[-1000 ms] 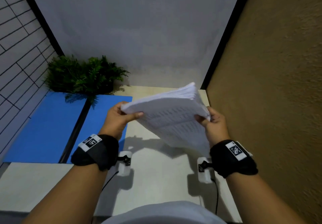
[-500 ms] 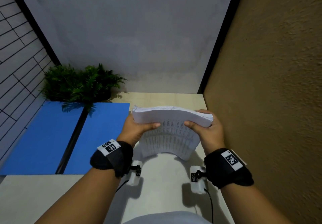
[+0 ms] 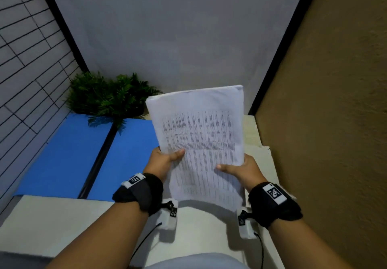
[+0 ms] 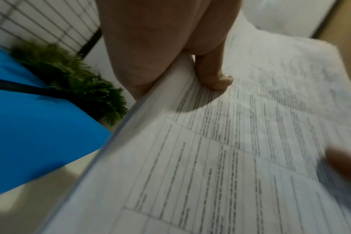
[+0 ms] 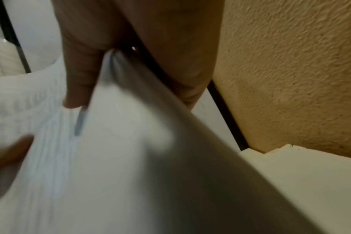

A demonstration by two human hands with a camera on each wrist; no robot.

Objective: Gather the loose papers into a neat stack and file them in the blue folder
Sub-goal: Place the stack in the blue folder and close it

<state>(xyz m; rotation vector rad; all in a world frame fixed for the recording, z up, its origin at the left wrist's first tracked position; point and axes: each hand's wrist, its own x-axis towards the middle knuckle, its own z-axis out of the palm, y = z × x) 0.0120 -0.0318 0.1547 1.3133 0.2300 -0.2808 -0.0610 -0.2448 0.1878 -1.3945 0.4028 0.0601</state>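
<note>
Hands (image 3: 165, 160) (image 3: 245, 169) pinch paper stack (image 3: 201, 143), fingers hidden behind, print blurred.

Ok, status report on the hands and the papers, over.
Left hand and right hand both grip the paper stack, held upright. Blue folder lies open, left. Nothing between them.

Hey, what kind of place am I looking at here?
Probably a small desk nook set up for paperwork: a pale desk boxed in by walls, an open blue folder lying on it, a fern-like plant in the corner.
</note>
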